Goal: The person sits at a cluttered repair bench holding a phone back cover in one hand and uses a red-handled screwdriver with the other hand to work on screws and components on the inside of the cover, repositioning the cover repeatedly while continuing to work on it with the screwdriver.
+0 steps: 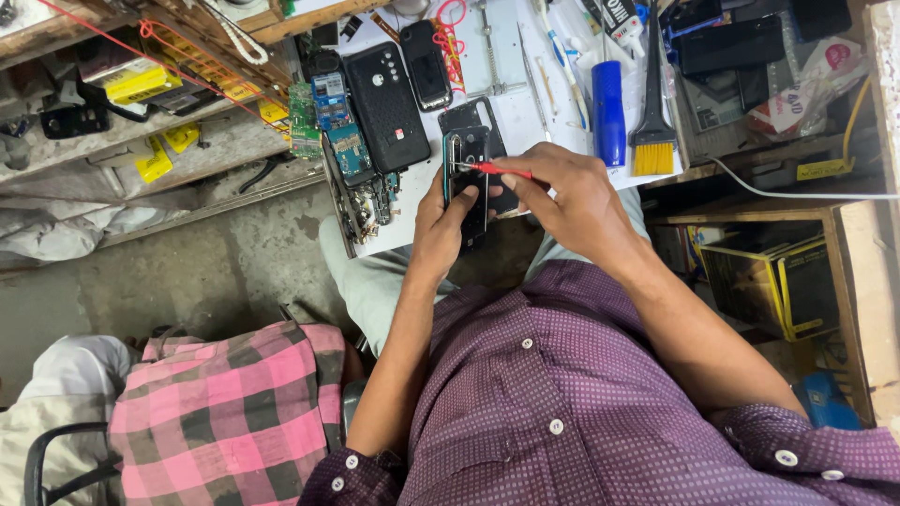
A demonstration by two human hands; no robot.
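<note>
Left hand [441, 220] grips an opened phone [467, 173]; right hand [562, 192] pinches a red screwdriver [497, 169] over it.

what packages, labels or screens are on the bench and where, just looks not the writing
Yellow box: shelf at far left, flat, yellow with dark print.
Plastic bag: top right, crumpled, white and red.
Tube: top centre-right, black and white label.
Yellow-edged boxes: right, under the bench, dark faces.
Dark phone screen: top centre, blank.

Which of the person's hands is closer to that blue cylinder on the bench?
Right. The right hand, holding a red screwdriver, lies just below the blue cylinder. The left hand, gripping the phone, sits farther left.
</note>
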